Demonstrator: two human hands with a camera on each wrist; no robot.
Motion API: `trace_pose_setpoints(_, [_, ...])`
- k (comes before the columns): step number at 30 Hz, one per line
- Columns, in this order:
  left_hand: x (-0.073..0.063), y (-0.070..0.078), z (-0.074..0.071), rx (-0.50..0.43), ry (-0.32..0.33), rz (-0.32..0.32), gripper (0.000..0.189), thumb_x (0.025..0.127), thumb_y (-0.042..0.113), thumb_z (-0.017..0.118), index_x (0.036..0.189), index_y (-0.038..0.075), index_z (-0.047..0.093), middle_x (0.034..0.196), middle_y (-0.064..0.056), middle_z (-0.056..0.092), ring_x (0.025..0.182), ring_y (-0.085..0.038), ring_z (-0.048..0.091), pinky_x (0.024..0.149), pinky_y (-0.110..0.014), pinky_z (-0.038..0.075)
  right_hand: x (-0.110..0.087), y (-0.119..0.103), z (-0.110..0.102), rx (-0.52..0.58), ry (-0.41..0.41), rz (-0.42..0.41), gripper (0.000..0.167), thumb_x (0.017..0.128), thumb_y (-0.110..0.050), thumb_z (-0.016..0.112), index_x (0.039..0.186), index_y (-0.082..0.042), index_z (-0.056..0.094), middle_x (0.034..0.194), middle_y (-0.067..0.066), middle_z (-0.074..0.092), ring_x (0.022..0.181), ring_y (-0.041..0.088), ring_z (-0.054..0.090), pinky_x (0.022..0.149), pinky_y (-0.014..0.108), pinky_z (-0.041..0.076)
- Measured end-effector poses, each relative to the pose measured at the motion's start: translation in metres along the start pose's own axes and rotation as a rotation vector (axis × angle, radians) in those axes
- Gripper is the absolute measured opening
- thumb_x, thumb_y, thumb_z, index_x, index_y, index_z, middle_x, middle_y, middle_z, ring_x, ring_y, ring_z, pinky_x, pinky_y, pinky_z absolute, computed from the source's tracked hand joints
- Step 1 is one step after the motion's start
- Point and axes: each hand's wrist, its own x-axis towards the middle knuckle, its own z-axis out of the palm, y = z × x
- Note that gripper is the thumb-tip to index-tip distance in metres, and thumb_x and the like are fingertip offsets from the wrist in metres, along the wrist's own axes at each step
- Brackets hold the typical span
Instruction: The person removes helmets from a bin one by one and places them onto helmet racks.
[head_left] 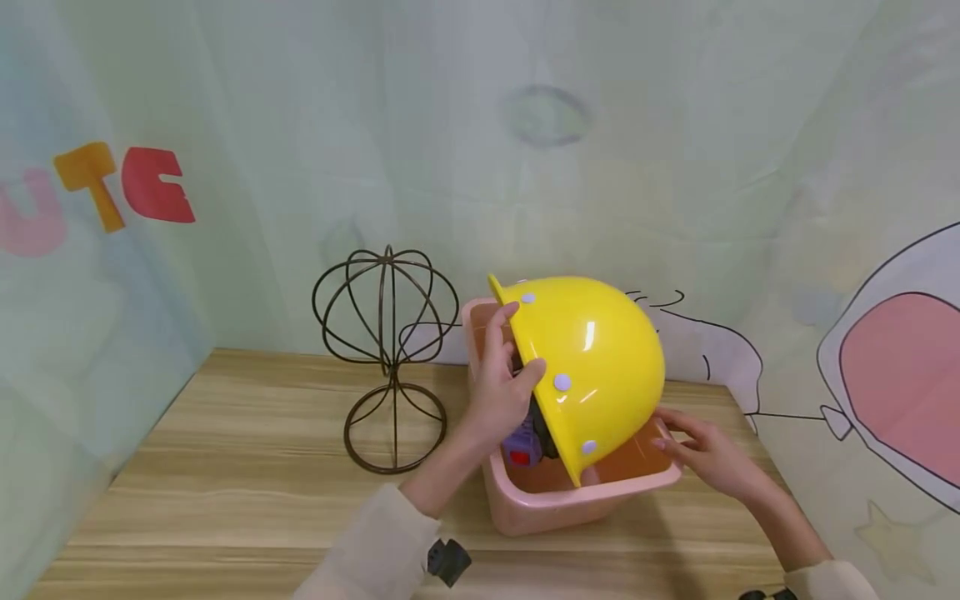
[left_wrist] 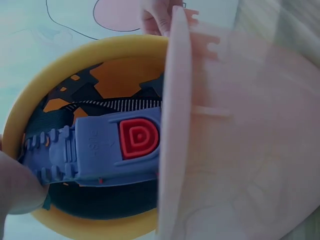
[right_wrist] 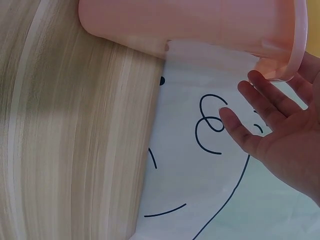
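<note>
As left hand (head_left: 501, 396) grips yellow helmet (head_left: 600, 354), tilted, partly inside pink bin (head_left: 543, 513)

yellow helmet (head_left: 611, 350) with white studs (head_left: 562, 382) is gleaming beside left hand (head_left: 498, 396), violet-blue plastic piece (left_wrist: 95, 150) with red button (left_wrist: 139, 138) is showing near that hand, pink tub (head_left: 540, 508) is showing at right hand (head_left: 708, 457), streaked tan tabletop (head_left: 262, 467) is spreading below both hands
</note>
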Motion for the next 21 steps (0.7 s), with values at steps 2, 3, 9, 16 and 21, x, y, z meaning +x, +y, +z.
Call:
trace_pose_setpoints(2, [0.0, 0.004, -0.001, -0.01, -0.009, 0.022, 0.064, 0.085, -0.006, 0.043, 0.14, 0.012, 0.015, 0.113, -0.023, 0.048, 0.095, -0.029, 0.058, 0.079, -0.035, 0.052, 0.0, 0.001, 0.0, 0.007, -0.003, -0.004, 0.048, 0.09, -0.019, 0.058, 0.131, 0.003, 0.045, 0.128, 0.023, 0.048, 0.113, 0.041, 0.047, 0.08, 0.043, 0.051])
trace_pose_setpoints(3, [-0.001, 0.005, -0.001, -0.018, -0.013, 0.032, 0.064, 0.085, -0.006, 0.042, 0.14, 0.011, 0.015, 0.114, -0.023, 0.047, 0.095, -0.03, 0.058, 0.079, -0.035, 0.052, 0.0, 0.001, 0.0, 0.012, -0.003, -0.004, 0.048, 0.09, -0.018, 0.058, 0.131, 0.003, 0.045, 0.128, 0.023, 0.048, 0.113, 0.041, 0.047, 0.08, 0.043, 0.051])
trace_pose_setpoints(9, [-0.001, 0.013, -0.006, -0.03, -0.002, 0.059, 0.064, 0.085, -0.007, 0.043, 0.139, 0.011, 0.016, 0.117, -0.025, 0.045, 0.099, -0.033, 0.056, 0.081, -0.037, 0.051, 0.001, 0.002, 0.0, 0.028, -0.015, -0.004, 0.047, 0.091, -0.02, 0.057, 0.132, -0.001, 0.045, 0.13, 0.022, 0.046, 0.114, 0.04, 0.046, 0.079, 0.039, 0.052])
trace_pose_setpoints(16, [0.0, 0.023, -0.013, -0.053, 0.013, 0.034, 0.065, 0.087, -0.006, 0.044, 0.141, 0.015, 0.015, 0.118, -0.023, 0.048, 0.097, -0.032, 0.058, 0.078, -0.037, 0.053, 0.001, 0.002, 0.0, 0.068, -0.032, 0.022, 0.048, 0.091, -0.021, 0.057, 0.133, -0.002, 0.044, 0.133, 0.022, 0.044, 0.114, 0.04, 0.046, 0.077, 0.033, 0.053])
trace_pose_setpoints(21, [0.001, 0.029, -0.019, -0.037, 0.029, 0.049, 0.064, 0.087, -0.005, 0.045, 0.142, 0.014, 0.017, 0.117, -0.023, 0.05, 0.094, -0.032, 0.059, 0.077, -0.036, 0.053, 0.001, 0.004, 0.0, 0.063, -0.026, 0.027, 0.048, 0.09, -0.02, 0.058, 0.132, -0.002, 0.045, 0.133, 0.022, 0.044, 0.115, 0.041, 0.045, 0.077, 0.033, 0.053])
